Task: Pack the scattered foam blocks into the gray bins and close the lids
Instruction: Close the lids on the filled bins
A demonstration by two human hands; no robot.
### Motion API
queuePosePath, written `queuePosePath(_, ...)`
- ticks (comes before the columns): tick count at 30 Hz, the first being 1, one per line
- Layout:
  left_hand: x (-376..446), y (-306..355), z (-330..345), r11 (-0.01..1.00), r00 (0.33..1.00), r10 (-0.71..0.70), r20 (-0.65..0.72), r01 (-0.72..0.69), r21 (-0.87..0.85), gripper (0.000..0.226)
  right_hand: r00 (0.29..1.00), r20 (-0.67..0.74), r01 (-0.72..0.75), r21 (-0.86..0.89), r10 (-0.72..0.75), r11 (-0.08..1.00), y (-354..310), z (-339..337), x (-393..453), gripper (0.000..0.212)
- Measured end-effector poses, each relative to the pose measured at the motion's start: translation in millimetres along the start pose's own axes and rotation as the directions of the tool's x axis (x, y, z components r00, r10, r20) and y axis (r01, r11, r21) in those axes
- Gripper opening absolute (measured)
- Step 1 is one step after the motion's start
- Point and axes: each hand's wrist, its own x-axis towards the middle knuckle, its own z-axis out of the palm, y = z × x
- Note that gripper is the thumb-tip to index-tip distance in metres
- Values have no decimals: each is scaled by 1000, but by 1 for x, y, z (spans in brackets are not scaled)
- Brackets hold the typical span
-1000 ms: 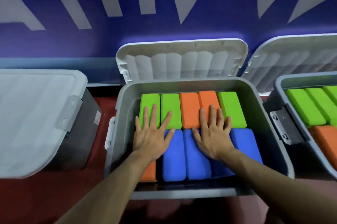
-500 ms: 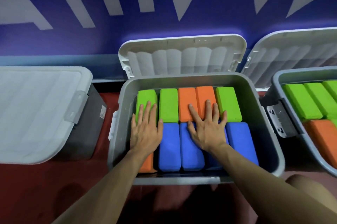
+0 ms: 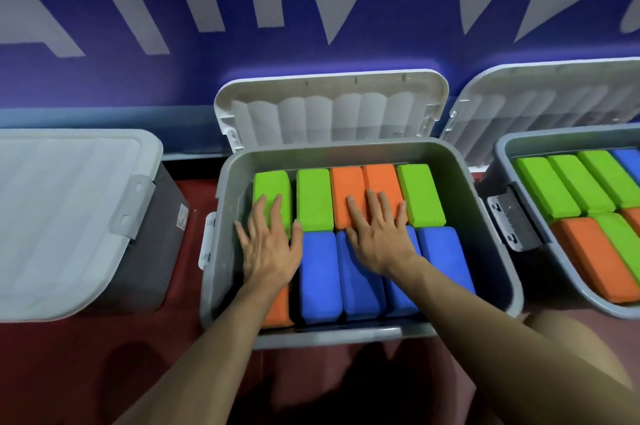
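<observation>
hands flat in the middle gray bin (image 3: 491,251), which sits on a red floor. left hand (image 3: 268,246) spread wide, fingers straight, pressing on the far-left green block (image 3: 272,184) and the orange block (image 3: 278,307) near the bin's left wall. right hand (image 3: 379,239) also wide and flat, fingers on the two orange blocks (image 3: 363,182) of the far row, palm over the blue blocks (image 3: 318,272) of the near row. neither hand grips anything.

top layer looks full: five blocks along the far wall, five along the near wall, about level below the rim. its lid (image 3: 329,106) stands open, hinged at the far edge against the blue wall.

left bin (image 3: 152,251) lidded already. right bin (image 3: 509,161) packed, lid up.

handling, by judgement: foam light, soft, gives under the palm, springs back; slightly grippy, not fragile. press flat to seat. next, take the lid by its free top edge or corners and swing it down; side latch (image 3: 207,241) after.
</observation>
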Motion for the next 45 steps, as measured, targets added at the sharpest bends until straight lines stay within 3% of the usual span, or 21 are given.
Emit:
queuePosePath(3,-10,-9,-7,967,972,-234,-11,231,-109,81,995,85,-53,42,49,998,-13,9,3,77)
queuePosePath(6,-22,-14,-10,916,933,-334,135,355,-186,87,991,121,-65,34,60,997,-23,6,5,85)
queuePosePath(11,-24,-16,-13,954,958,-284,51,287,-89,76,998,20,-59,11,59,998,-41,-1,14,82)
queuePosePath(17,-27,-15,-11,983,984,-173,41,175,-52,55,994,-42,-99,100,104,990,-60,13,15,79)
queuePosePath(22,-28,4,0,988,986,-148,72,150,-32,54,995,-91,29,27,-27,999,-44,11,14,64)
queuePosePath(25,-27,8,2,989,987,-143,75,145,-25,55,989,-52,138,-7,-138,990,-37,15,13,59)
queuePosePath(33,-1,-13,-7,973,943,-192,272,220,-76,78,996,27,88,-19,-88,996,-44,17,25,60)
queuePosePath(40,-4,-8,6,910,966,-206,156,247,-333,78,991,80,104,36,-106,994,-40,7,27,59)
queuePosePath(45,-3,9,11,870,937,-312,155,347,-351,71,981,170,74,126,-95,989,-46,-4,29,76)
